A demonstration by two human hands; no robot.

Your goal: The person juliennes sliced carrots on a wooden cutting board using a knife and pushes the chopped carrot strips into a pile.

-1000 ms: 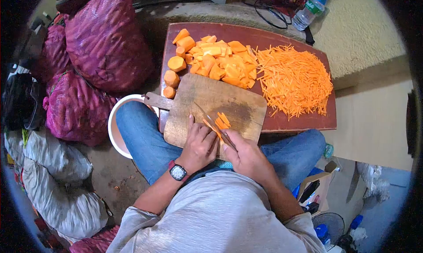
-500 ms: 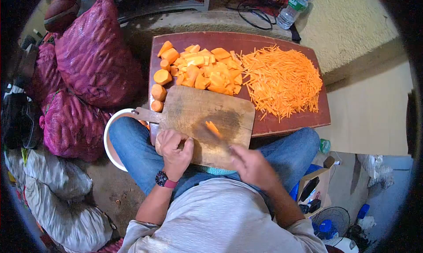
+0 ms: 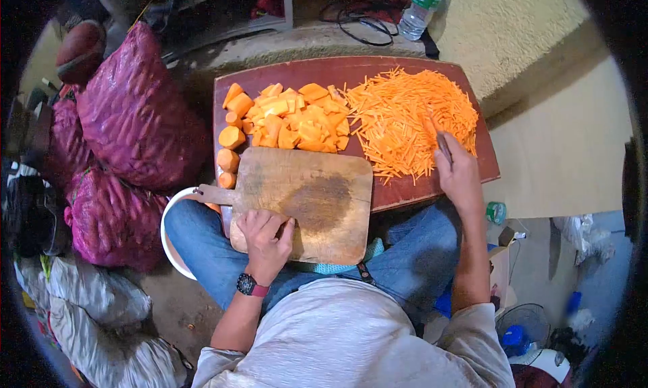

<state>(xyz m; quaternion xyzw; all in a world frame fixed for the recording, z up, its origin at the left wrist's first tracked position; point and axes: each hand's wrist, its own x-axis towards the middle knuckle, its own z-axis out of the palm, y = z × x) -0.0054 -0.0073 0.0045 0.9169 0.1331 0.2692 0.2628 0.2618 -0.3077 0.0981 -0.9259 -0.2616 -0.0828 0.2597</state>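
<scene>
My left hand [image 3: 266, 245] rests on the lower left part of the wooden cutting board [image 3: 304, 185], its fingers curled; whether anything is under them is hidden. My right hand [image 3: 460, 175] grips a knife [image 3: 443, 147] at the lower right edge of the pile of orange strips [image 3: 415, 111]. The blade reaches into the strips and is hard to make out. Orange slices [image 3: 297, 121] lie heaped behind the board, left of the strips. Several thick orange chunks [image 3: 231, 138] line the left edge of the red table [image 3: 405, 191]. The board shows a dark damp patch and no pieces on it.
A white tub [image 3: 173, 249] stands by my left knee. Purple mesh sacks [image 3: 138, 118] and pale sacks [image 3: 101, 320] sit at the left. A water bottle [image 3: 420, 11] and a black cable [image 3: 358, 24] are beyond the table. A fan [image 3: 525, 327] is at the lower right.
My right hand has moved with the knife from the board to the strip pile at the right. The small orange pieces have left the board. My left hand remains on the board.
</scene>
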